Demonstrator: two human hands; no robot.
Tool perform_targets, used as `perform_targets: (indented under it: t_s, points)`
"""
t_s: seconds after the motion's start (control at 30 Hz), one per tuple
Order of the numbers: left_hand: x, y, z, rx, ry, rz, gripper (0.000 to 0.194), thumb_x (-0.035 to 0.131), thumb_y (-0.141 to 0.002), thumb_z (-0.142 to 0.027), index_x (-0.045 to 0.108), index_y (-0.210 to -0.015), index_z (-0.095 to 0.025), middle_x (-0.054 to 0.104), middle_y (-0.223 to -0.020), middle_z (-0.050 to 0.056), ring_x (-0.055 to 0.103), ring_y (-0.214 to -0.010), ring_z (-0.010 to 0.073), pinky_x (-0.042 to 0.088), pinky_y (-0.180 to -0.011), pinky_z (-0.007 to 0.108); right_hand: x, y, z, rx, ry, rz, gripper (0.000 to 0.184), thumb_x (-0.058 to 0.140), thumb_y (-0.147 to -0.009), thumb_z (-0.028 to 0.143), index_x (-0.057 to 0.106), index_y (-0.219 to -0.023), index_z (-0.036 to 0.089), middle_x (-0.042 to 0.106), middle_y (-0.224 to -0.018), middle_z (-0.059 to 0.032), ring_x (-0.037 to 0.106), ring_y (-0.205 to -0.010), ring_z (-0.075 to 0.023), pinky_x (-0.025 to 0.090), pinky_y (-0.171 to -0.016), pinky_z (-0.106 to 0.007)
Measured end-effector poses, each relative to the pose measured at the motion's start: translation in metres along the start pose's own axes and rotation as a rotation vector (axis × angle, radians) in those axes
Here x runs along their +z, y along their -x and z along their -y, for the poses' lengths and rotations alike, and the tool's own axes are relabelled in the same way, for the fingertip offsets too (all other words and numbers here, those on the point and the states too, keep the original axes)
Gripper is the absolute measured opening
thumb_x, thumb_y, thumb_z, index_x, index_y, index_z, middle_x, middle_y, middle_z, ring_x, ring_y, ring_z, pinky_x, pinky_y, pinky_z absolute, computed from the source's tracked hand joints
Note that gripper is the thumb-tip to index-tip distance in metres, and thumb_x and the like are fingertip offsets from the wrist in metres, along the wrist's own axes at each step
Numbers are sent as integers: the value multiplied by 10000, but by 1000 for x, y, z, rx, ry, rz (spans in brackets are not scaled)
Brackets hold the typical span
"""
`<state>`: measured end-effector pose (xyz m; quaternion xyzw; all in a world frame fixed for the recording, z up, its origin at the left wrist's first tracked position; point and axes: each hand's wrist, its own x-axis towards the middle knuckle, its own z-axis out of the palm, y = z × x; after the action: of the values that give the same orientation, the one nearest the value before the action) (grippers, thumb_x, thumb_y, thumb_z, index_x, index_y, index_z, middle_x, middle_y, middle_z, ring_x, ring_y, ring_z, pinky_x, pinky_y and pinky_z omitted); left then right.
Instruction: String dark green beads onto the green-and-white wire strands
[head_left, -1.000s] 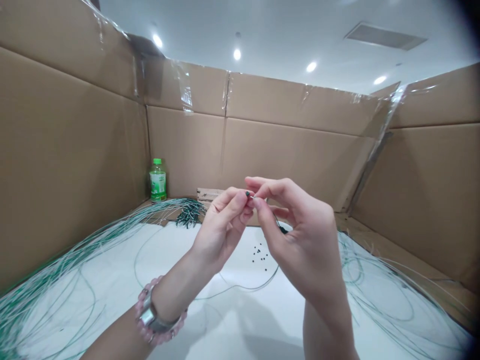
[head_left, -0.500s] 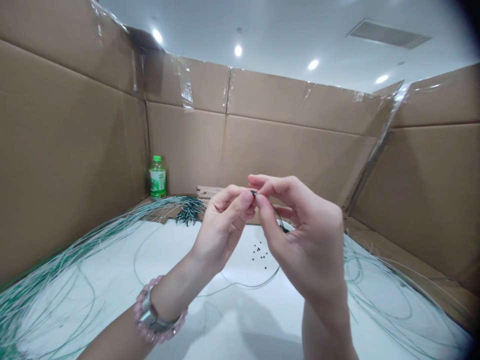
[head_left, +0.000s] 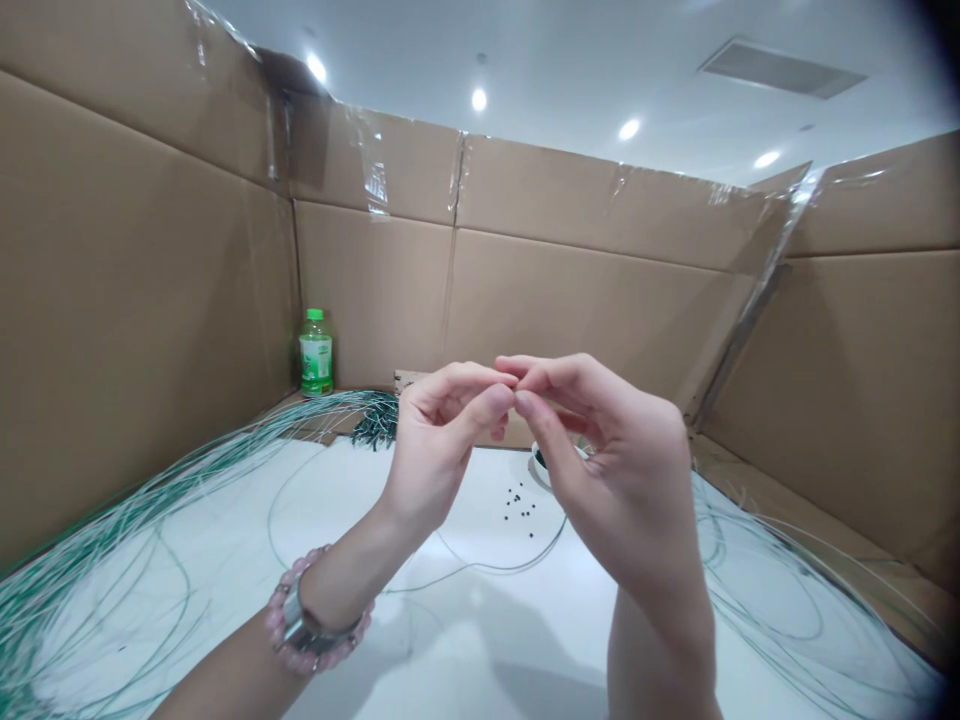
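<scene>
Left hand (head_left: 431,440) shifts, its fingertips (head_left: 498,398) now meeting the right's

Both hands' thumbs and forefingers come together at one spot above the white surface (head_left: 337,510); the small dark piece, visible at the left fingertips half a second ago, is now hidden, so I cannot tell whether either pinch is clamped on it. More of a white bowl (head_left: 539,474) with dark contents shows beside the right hand (head_left: 622,460), which partly covers it; tiny dark beads (head_left: 517,499) lie scattered just in front of the bowl; a thin wire (head_left: 480,566) curves across the surface below the hands. Left of them, a bundle of green and white wires (head_left: 187,470) sweeps back to a dark tangle of ends (head_left: 373,420); a green-capped bottle (head_left: 316,362) stands upright behind, near the cardboard wall (head_left: 375,290).
</scene>
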<state>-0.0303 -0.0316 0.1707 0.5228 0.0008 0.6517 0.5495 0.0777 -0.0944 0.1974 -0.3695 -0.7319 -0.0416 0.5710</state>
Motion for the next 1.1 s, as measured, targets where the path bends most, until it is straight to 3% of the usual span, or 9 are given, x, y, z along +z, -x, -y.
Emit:
perform_targets:
  t_s: [0.13, 0.3, 0.5, 0.9, 1.1]
  points:
    - [-2, -4, -1, 39, -8, 24, 90, 803, -647, -293, 732, -672, -242, 663, -627, -41, 551, -518, 26, 479, -529, 121, -1, -1, 1, 11, -22, -5, 98, 548, -873, 119, 594, -826, 191, 706, -940, 3, 689, -842, -103, 584, -716, -175]
    - [-6, -4, -2, 52, -57, 99, 34, 763, -707, -272, 752, -734, -254, 711, -716, -19, 612, -569, 47, 531, -593, 143, -4, 0, 1, 25, -76, -18, 85, 592, -847, 116, 613, -813, 191, 714, -914, 19, 687, -861, -92, 575, -729, -139]
    - [-1, 0, -2, 51, -26, 65, 29, 748, -724, -273, 750, -727, -244, 682, -672, -27, 605, -567, 50, 542, -597, 146, -5, 2, 2, 29, -125, -42, 104, 629, -809, 99, 636, -799, 202, 725, -884, 23, 698, -845, -114, 594, -643, -146]
    - [1, 4, 0, 75, -56, 38, 20, 738, -733, -276, 745, -730, -258, 692, -704, -19, 637, -610, 77, 553, -577, 159, -6, 5, 3, -7, -57, -35, 157, 625, -790, 80, 648, -819, 233, 723, -941, 27, 697, -862, -143, 620, -652, -213]
    - [-2, 2, -1, 151, -176, 21, 13, 739, -732, -230, 747, -737, -238, 692, -702, -5, 619, -592, 70, 533, -557, 150, -10, 5, 5, -98, 143, -53, 154, 595, -818, 64, 637, -817, 212, 726, -880, 49, 689, -799, -99, 586, -672, -186]
